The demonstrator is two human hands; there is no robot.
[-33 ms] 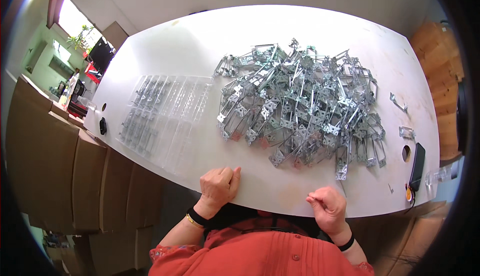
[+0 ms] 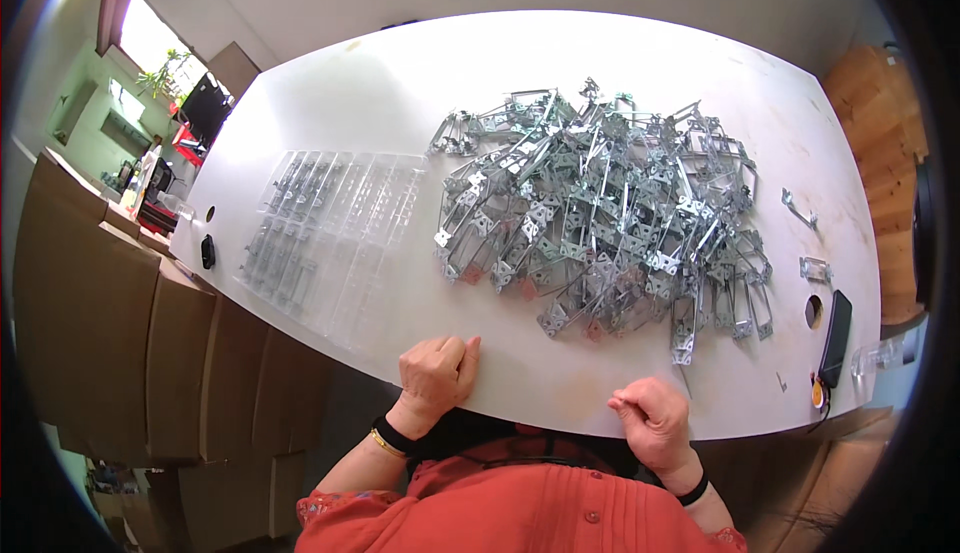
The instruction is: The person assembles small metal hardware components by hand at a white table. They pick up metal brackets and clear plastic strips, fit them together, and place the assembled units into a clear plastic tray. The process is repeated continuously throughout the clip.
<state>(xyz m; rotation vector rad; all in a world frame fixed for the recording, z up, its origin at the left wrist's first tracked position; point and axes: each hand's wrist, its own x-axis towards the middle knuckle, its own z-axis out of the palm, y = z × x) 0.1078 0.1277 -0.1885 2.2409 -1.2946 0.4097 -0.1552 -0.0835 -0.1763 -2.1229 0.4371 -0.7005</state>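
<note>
1. Metal brackets (image 2: 600, 215), a whole tangled heap of them! In the head view they sit ahead of the person, from the middle of the white table (image 2: 520, 363) over to the right.
2. Right hand (image 2: 655, 418) is the nearer one, at the table's near edge, just short of the heap and apart from it. Fingers curl in, thumb against the forefinger; no piece shows, though whether something tiny is tucked inside, I can't tell.
3. Now the closest bracket (image 2: 683, 338), poking from the heap's lower fringe: ahead and slightly right of that hand, long axis running roughly away from the body. A thin metal strip (image 2: 685, 381) lies between them.
4. Over to the left hand (image 2: 438, 368): a closed fist, nothing visible in it. For this hand the heap is ahead and to the right, while a clear plastic tray (image 2: 375, 243) lies ahead and to the left, long rows running away from the body, grey pieces in the left-hand ones.
</note>
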